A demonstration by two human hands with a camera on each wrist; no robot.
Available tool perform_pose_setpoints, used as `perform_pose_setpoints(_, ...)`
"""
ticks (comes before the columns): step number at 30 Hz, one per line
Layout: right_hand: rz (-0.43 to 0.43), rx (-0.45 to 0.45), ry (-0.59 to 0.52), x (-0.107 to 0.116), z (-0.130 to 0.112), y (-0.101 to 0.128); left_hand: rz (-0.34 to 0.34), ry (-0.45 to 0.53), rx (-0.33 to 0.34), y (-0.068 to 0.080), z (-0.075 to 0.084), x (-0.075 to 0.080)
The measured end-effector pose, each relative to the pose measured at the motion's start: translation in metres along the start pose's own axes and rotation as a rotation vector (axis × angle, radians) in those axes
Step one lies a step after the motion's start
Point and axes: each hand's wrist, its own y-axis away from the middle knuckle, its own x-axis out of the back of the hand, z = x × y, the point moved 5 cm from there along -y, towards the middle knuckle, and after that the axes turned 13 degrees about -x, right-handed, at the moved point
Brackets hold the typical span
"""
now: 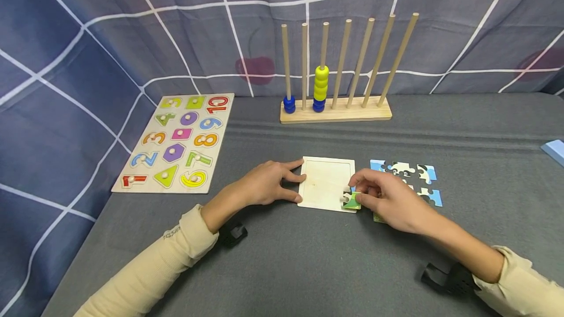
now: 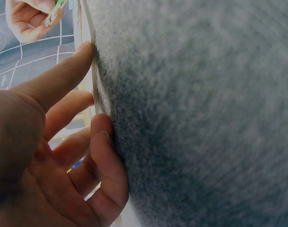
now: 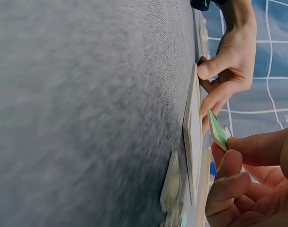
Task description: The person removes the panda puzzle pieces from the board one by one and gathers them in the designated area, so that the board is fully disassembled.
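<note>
A white wooden puzzle tray (image 1: 323, 180) lies flat on the grey tabletop. My left hand (image 1: 296, 181) rests against its left edge, with the fingertips touching the tray rim (image 2: 92, 80). My right hand (image 1: 354, 192) pinches a green jigsaw piece (image 1: 351, 201) over the tray's near right corner. In the right wrist view the green piece (image 3: 218, 130) sits tilted between thumb and fingers (image 3: 238, 163), just above the tray (image 3: 192, 123). Loose blue, white and black pieces (image 1: 405, 169) lie to the right of the tray. Another green piece (image 1: 378, 218) shows partly under my right hand.
A number and shape peg board (image 1: 176, 143) lies at the left. A wooden rack of upright rods (image 1: 336, 110) stands at the back, with blue beads (image 1: 289, 104) and yellow beads (image 1: 321, 82) on it. A light blue object (image 1: 554, 150) sits at the right edge. A checked cloth hangs behind.
</note>
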Motion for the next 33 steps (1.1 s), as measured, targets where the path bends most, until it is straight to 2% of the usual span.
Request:
perform_pose_setpoints(12,0.061,-0.024,-0.034,0.028,0.028,0.035,-0.002,-0.001,0.006,0.000,0.000,0.000)
perform_pose_setpoints(29,0.160,-0.168,0.010,0.065,0.082,0.079,0.000,-0.006,-0.003,0.000,0.000,0.000)
perform_pose_setpoints(33,0.188,-0.135,0.030,0.067,0.091,0.083,0.008,-0.006,-0.011,0.001,0.000,0.001)
